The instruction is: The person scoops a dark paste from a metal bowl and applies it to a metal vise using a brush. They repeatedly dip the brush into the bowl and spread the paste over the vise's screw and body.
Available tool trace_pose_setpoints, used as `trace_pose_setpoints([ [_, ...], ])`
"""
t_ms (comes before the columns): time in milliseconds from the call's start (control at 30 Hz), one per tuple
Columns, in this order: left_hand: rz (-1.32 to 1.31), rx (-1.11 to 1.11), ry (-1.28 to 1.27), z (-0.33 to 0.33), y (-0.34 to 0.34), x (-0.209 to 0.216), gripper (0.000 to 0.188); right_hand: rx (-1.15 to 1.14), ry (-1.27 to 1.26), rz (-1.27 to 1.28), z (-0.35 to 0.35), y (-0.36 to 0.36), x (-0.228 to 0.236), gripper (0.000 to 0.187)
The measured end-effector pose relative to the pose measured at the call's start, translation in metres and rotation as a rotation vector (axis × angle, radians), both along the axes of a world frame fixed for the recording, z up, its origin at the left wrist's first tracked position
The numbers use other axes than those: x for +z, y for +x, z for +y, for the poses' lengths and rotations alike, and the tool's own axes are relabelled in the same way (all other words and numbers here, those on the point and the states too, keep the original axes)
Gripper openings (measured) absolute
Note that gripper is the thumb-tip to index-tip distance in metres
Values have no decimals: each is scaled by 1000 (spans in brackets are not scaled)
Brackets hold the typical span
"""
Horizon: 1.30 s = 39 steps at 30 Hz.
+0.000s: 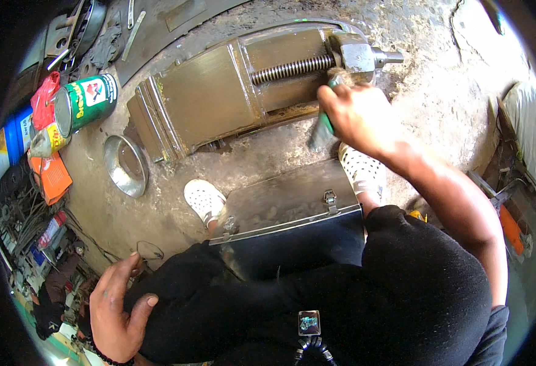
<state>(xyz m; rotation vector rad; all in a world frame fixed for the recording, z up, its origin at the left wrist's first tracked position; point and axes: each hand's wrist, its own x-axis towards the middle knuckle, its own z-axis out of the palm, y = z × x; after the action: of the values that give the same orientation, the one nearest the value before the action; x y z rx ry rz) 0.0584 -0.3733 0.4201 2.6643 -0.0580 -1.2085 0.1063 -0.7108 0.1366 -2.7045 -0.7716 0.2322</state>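
My right hand (359,113) is closed round a brush with a green handle (322,131). Its bristle end meets the block (353,55) at the right end of a large metal vise (210,91), which lies on the floor. A threaded screw (292,69) runs along the vise into that block, and a short shaft sticks out beyond it. The vise's surfaces look wet or oily. Down at the lower left, my left hand (118,308) is by my thigh, holding nothing, with its fingers apart.
A metal box with latches (286,198) sits between my legs. Left of the vise stand a metal bowl (126,166), a green can (88,105), a blue container (18,134) and an orange packet (50,177). Cables and tools crowd the left edge; sheet metal (164,30) lies behind.
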Motion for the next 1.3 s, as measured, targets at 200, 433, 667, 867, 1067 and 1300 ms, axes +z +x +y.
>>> trace_pose_setpoints([
  [200, -3, 45, 29, 2, -3, 3, 60, 5, -78, 178, 16, -4, 3, 11],
  [433, 23, 25, 28, 13, -3, -2, 62, -322, 377, -81, -63, -28, -17, 20],
  [667, -14, 45, 16, 17, -7, 2, 63, -609, 485, -10, -76, -68, -45, 18],
  [867, -11, 50, -9, 11, -7, 0, 59, -580, 500, -161, -86, -64, -37, 21],
  [1067, -12, 24, -4, 0, 0, 0, 59, -534, 550, -122, -90, -74, -57, 15],
  [1300, -22, 37, 30, -12, 2, -5, 58, -662, 598, 175, -114, -56, -54, 23],
])
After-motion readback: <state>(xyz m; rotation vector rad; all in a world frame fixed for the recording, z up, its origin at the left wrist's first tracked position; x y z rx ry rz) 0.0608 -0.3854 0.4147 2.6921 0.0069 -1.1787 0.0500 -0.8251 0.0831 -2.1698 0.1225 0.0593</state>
